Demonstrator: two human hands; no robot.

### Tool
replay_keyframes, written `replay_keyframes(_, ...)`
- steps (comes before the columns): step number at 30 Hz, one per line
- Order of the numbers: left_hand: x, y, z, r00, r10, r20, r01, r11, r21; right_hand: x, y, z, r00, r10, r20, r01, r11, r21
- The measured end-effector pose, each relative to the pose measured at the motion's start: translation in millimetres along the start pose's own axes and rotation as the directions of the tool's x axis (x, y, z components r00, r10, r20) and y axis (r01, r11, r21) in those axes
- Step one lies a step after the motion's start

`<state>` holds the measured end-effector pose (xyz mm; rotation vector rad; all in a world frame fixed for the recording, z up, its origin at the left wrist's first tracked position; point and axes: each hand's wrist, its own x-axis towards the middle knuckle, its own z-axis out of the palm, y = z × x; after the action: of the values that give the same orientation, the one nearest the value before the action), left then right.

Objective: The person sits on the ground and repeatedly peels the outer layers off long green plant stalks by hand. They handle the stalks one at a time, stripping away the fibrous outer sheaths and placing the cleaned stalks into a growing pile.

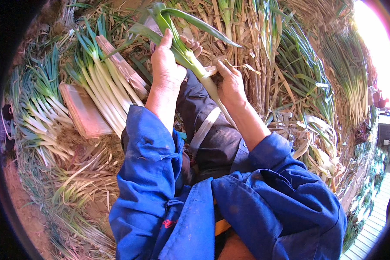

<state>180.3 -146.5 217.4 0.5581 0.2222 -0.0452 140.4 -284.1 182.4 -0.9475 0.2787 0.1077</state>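
My left hand point(167, 63) is closed around the green upper part of a large Welsh onion stalk point(195, 65), thumb lying along its leaves. One long leaf bends over to the right. The pale lower end slants down across my dark trousers and passes behind my right wrist. Between the thumb and fingers of my right hand point(230, 83) is a dry outer leaf strip point(211, 70), partly peeled away and still touching the stalk. The right hand's lower fingers lie close to the stalk; whether they touch it is hidden.
To the left, a bundle of clean white-stemmed onions point(97, 78) lies between two wooden boards point(86, 110). Smaller onions point(48, 120) with roots lie farther left. Uncleaned stalks point(260, 65) stretch ahead, with green-leaved piles point(302, 68) at right. Peeled husks point(321, 146) are heaped by my right elbow.
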Motion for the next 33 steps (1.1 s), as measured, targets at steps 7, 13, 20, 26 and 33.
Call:
replay_keyframes(7, 13.3, 45.8, -29.1, 0.999, 0.052, 0.011, -0.047, 0.962, -0.271, -33.8, -30.6, -48.4, 0.921, -0.347, -0.177, 0.27, 0.896, -0.354)
replay_keyframes(13, 23.9, 42.8, -38.6, 0.992, 0.127, -0.015, -0.128, 0.976, -0.176, -21.7, -68.9, -74.2, 0.989, -0.12, -0.09, 0.131, 0.984, 0.121)
replay_keyframes(20, 26.2, 48.6, -52.2, 0.997, 0.062, -0.055, -0.068, 0.991, -0.118, -18.1, -54.3, -49.4, 0.923, 0.056, 0.381, -0.094, 0.992, 0.082)
replay_keyframes(26, 48.8, 94.5, -78.7, 0.997, 0.051, -0.055, -0.056, 0.994, -0.09, -31.1, -88.0, -194.4, 0.986, 0.131, -0.099, -0.148, 0.971, -0.186)
replay_keyframes(33, 62.3, 118.4, -96.7, 0.99, -0.064, -0.125, 0.043, 0.985, -0.167, -92.3, -151.1, -451.7, 0.631, 0.07, -0.773, -0.181, 0.982, -0.059)
